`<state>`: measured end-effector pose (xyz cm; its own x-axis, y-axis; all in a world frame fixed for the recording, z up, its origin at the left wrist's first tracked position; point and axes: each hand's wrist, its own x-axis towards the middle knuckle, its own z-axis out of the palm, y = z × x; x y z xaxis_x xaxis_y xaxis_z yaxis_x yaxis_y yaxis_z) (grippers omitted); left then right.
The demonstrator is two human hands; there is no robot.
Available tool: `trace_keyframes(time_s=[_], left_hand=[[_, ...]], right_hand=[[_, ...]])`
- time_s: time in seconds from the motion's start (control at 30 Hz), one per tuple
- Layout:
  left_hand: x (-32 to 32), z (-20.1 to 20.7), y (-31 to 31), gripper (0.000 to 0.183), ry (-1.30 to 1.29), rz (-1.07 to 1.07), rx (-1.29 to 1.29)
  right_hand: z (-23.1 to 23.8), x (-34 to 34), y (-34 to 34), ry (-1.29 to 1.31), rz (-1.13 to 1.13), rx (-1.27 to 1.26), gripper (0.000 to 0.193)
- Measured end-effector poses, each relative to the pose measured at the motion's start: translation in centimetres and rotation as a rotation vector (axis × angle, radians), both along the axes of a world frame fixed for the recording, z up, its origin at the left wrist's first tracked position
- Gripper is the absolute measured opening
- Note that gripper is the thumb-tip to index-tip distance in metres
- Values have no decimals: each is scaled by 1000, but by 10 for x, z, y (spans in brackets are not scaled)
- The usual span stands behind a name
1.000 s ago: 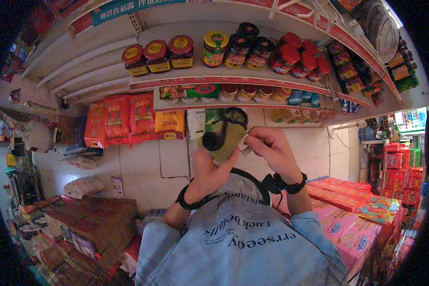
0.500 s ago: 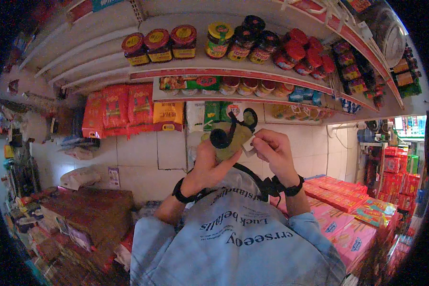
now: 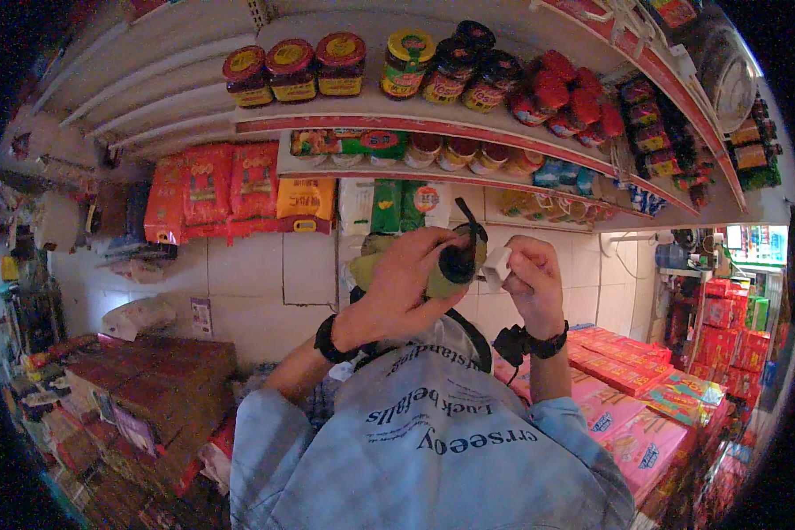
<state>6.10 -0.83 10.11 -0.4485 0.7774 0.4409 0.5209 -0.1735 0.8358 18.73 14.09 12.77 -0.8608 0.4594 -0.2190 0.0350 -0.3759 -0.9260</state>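
Object (image 3: 456, 263) looks olive green and black, rounded.

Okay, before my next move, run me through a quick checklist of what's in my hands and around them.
1. Left hand grip on the green item: ok, fingers wrapped over it.
2. Right hand grip on the white block: ok, pinched.
3. Block clear of green item: cannot tell.
4. Black strip lying flat: not ok, it sticks up.
5. Yellow-lidded jar upright on its shelf: ok.

left grip (image 3: 402, 283): green-black object (image 3: 446, 284) | right grip (image 3: 537, 276): 1 white block (image 3: 496, 265)
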Motion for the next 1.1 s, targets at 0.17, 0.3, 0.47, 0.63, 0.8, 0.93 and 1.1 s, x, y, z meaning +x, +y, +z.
trace_keyframes(time_s=[0.17,0.3,0.47,0.63,0.8,0.93,1.1], left_hand=[[5,-9,7,43,-1,-6,-17],[-1,-26,13,41,-193,-111,-140],[-7,-29,15,37,-383,-231,-270],[-6,-43,13,39,-578,-222,-500],[-11,-65,14,44,-666,-292,-540],[-12,-62,12,46,-853,-371,-559],[-4,-50,7,37,-1119,-498,-538]], right_hand=[[-7,-5,-3,32,-95,-190,12],[-13,-13,0,-2,-117,-347,10],[-26,-11,7,-63,-125,-454,13],[-35,-11,10,-95,52,-571,18],[-47,-12,9,-264,47,60,21],[-49,-9,9,-198,-43,741,19],[-40,-17,13,-100,268,1276,27]])
